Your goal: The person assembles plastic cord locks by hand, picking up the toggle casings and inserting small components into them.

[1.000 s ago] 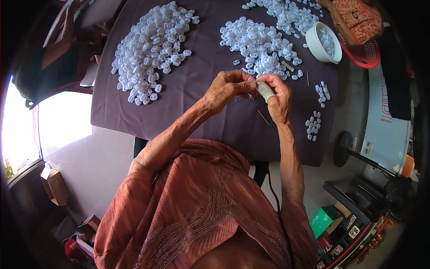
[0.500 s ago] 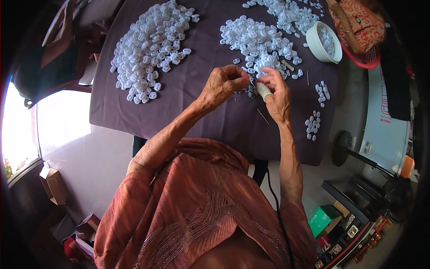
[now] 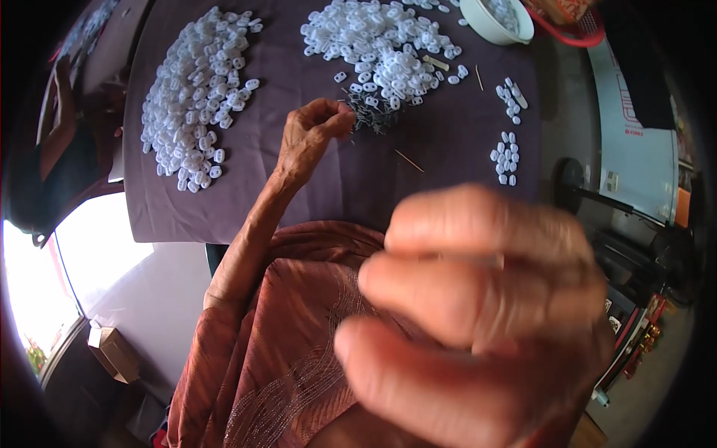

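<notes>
My left hand [image 3: 317, 133] is closed in a pinch at the left edge of a heap of small dark grey pieces [image 3: 377, 118]. What sits between its fingertips is too small to make out. Large and blurred in the lower right, my right hand [image 3: 485, 291] is raised close to the camera. Its fingers are loosely curled, with thumb and fingers apart and nothing visible between them. Beyond the grey heap spreads a pile of white oval plastic pieces [image 3: 373, 37] with two holes each. Another such pile [image 3: 196, 97] lies at the left.
A thin stick [image 3: 409, 160] lies on the dark tablecloth [image 3: 246, 160], another [image 3: 479, 78] farther right. Two small groups of white pieces [image 3: 506, 158] lie near the right edge. A white bowl [image 3: 489, 24] of pieces stands at the far right, beside a red chair [image 3: 575, 31].
My right hand has left the grey heap and risen toward the camera. My left hand stays pinched beside the heap. The whole view has shifted, so the table sits higher and farther left.
</notes>
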Action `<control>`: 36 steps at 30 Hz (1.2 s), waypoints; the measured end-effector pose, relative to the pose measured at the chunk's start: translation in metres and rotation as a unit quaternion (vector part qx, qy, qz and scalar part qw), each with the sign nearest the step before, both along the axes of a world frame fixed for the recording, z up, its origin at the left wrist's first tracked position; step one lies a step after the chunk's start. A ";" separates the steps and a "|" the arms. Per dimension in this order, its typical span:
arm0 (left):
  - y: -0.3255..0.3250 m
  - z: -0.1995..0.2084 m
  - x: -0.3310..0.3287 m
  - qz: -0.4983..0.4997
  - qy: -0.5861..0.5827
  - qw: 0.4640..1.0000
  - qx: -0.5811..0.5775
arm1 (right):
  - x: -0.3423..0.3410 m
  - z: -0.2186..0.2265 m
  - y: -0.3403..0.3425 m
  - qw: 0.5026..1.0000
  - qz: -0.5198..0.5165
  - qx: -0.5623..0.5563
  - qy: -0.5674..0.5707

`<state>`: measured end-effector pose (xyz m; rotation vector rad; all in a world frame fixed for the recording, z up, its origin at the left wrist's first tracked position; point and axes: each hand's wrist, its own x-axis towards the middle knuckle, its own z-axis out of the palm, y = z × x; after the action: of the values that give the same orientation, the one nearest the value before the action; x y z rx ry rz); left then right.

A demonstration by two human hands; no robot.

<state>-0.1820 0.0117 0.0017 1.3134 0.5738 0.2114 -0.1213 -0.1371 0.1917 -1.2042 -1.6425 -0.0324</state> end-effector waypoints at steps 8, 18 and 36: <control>0.007 0.013 -0.005 0.040 -0.018 0.998 -0.040 | -0.002 0.006 -0.002 0.981 0.020 -0.151 0.119; -0.016 0.040 0.000 -0.069 -0.087 0.993 -0.040 | 0.052 -0.115 0.010 0.909 -0.171 -0.351 0.146; 0.012 -0.001 0.023 -0.006 -0.019 0.984 0.176 | 0.053 -0.167 0.008 0.899 -0.154 -0.251 0.324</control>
<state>-0.1587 0.0240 0.0003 1.6514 0.5114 0.3393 -0.0680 -0.1287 0.0246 -1.6334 -0.8768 0.5693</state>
